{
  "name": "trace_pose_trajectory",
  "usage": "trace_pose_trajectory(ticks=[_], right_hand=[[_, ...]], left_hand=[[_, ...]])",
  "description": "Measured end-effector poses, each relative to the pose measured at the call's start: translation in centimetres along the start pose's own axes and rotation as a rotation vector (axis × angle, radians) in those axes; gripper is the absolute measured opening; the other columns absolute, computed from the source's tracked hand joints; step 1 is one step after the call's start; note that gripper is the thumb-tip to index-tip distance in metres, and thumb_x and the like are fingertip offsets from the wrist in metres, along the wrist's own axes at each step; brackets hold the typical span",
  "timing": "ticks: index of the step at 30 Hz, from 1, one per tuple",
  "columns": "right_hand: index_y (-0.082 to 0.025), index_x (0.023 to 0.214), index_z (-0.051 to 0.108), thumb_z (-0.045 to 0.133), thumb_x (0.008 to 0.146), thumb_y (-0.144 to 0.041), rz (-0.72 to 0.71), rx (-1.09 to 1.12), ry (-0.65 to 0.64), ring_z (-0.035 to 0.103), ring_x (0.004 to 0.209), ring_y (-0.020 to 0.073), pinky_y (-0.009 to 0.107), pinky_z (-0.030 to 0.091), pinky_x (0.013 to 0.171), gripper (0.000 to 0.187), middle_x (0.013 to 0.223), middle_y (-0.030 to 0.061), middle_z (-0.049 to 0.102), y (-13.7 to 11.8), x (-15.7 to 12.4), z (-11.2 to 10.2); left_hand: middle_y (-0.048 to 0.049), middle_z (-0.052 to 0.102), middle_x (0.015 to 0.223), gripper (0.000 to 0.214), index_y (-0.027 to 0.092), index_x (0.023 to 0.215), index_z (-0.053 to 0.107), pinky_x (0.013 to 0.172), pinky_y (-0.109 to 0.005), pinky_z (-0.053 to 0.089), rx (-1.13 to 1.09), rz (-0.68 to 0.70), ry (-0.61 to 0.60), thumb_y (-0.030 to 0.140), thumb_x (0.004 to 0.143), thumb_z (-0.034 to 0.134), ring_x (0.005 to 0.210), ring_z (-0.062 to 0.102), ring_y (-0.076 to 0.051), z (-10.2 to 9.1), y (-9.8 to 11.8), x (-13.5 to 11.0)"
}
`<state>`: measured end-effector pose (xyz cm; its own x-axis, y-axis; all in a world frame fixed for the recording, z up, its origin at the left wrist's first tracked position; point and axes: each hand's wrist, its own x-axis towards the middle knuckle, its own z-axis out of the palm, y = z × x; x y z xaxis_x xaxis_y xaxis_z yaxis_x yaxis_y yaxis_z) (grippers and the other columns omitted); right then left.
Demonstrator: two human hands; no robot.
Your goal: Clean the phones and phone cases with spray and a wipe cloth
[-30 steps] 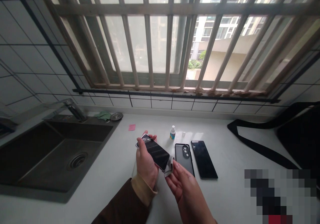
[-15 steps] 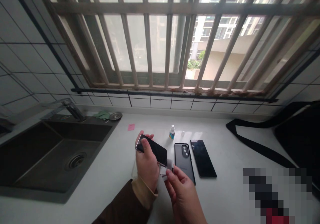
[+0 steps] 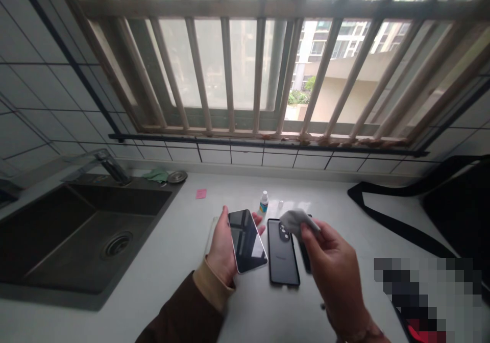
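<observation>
Presently, in the head view, the phone case [image 3: 283,261] lies on the desk [image 3: 256,310]. Left of the case, the left hand [image 3: 222,246] cradles the phone [image 3: 245,246] above the desk, screen up, thumb along one edge, fingers behind; this grip is only partly closed. Near the case's upper right corner, the right hand [image 3: 337,261] pinches a grey cloth [image 3: 295,222], grip closed. Risk: sideways pressure could slip the phone from its cradle; a low cloth sweep could topple the bottle [image 3: 264,202] beyond the case.
</observation>
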<state>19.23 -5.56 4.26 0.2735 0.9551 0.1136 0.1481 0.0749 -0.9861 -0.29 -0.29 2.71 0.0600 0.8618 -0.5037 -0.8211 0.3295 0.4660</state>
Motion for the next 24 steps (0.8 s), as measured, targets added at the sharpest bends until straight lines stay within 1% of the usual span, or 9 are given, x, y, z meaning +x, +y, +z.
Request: trace_pose_trajectory(ticks=[2,4,7,9,13,16,18,21,24], right_hand=[[-0.023,0.117,0.079,0.067,0.095,-0.045,-0.249,-0.398,0.012,0.077,0.096,0.0301,0.04,0.056,0.086,0.033,0.108,0.0095,0.081,-0.3,1.6,-0.9],[-0.022,0.119,0.078,0.06,0.099,-0.038,-0.341,-0.616,-0.099,0.077,0.096,0.0311,0.04,0.055,0.084,0.031,0.11,0.0099,0.081,-0.1,2.5,-0.8],[-0.023,0.116,0.078,0.053,0.103,-0.032,-0.31,-0.689,-0.323,0.078,0.088,0.0277,0.035,0.055,0.074,0.03,0.101,0.0076,0.082,0.6,2.6,0.3],[-0.024,0.11,0.078,0.052,0.105,-0.033,-0.27,-0.663,-0.406,0.078,0.084,0.0258,0.032,0.052,0.067,0.028,0.093,0.0057,0.082,0.9,2.3,1.0],[-0.024,0.102,0.078,0.051,0.107,-0.037,-0.263,-0.62,-0.43,0.077,0.083,0.0255,0.031,0.052,0.066,0.03,0.089,0.0056,0.081,0.9,2.0,1.8],[-0.026,0.11,0.078,0.053,0.106,-0.032,-0.352,-0.547,-0.486,0.077,0.095,0.0249,0.032,0.056,0.081,0.026,0.104,0.0051,0.082,0.7,2.0,2.4],[-0.027,0.117,0.077,0.052,0.106,-0.029,-0.406,-0.48,-0.524,0.076,0.101,0.0234,0.033,0.056,0.089,0.028,0.112,0.0044,0.081,0.8,2.0,2.8],[-0.025,0.121,0.077,0.051,0.107,-0.028,-0.416,-0.423,-0.528,0.075,0.106,0.0231,0.035,0.056,0.094,0.03,0.117,0.0057,0.08,1.4,2.2,3.1],[-0.023,0.12,0.078,0.058,0.102,-0.032,-0.37,-0.426,-0.478,0.076,0.104,0.0256,0.036,0.057,0.094,0.028,0.114,0.0079,0.081,2.3,2.6,2.6]], left_hand=[[-0.0225,0.076,0.094,0.073,0.002,0.104,0.072,0.09,-0.045,0.062,0.089,-0.222,-0.133,0.071,0.099,0.047,0.086,0.076,-0.029,0.0,-0.7,-0.4],[-0.0222,0.076,0.091,0.083,0.001,0.106,0.072,0.083,-0.041,0.062,0.174,-0.398,-0.269,0.079,0.096,0.043,0.08,0.075,-0.028,-0.2,-1.4,-0.6],[-0.0189,0.075,0.084,0.089,0.006,0.108,0.073,0.073,-0.038,0.059,0.247,-0.488,-0.446,0.085,0.094,0.032,0.072,0.073,-0.026,-0.5,-2.4,-0.5],[-0.0159,0.074,0.081,0.089,0.011,0.109,0.073,0.07,-0.036,0.058,0.268,-0.491,-0.499,0.085,0.095,0.026,0.069,0.071,-0.025,-0.8,-2.7,-0.3],[-0.0163,0.074,0.078,0.096,0.009,0.111,0.074,0.068,-0.034,0.057,0.381,-0.569,-0.431,0.087,0.093,0.021,0.067,0.07,-0.024,-1.1,-3.1,-0.1],[-0.0177,0.073,0.072,0.1,0.005,0.107,0.075,0.063,-0.036,0.058,0.506,-0.591,-0.276,0.088,0.093,0.02,0.061,0.069,-0.026,-1.0,-3.3,-0.3],[-0.0174,0.073,0.073,0.097,0.006,0.111,0.074,0.063,-0.037,0.058,0.522,-0.572,-0.232,0.087,0.093,0.023,0.06,0.069,-0.026,-0.8,-3.3,-0.4],[-0.0139,0.075,0.079,0.09,0.011,0.121,0.071,0.059,-0.035,0.057,0.459,-0.547,-0.267,0.085,0.095,0.026,0.057,0.068,-0.024,-0.6,-3.1,-0.4],[-0.0119,0.074,0.079,0.088,0.014,0.123,0.07,0.058,-0.032,0.057,0.413,-0.52,-0.337,0.083,0.096,0.024,0.057,0.068,-0.022,-0.6,-2.6,-0.3]])
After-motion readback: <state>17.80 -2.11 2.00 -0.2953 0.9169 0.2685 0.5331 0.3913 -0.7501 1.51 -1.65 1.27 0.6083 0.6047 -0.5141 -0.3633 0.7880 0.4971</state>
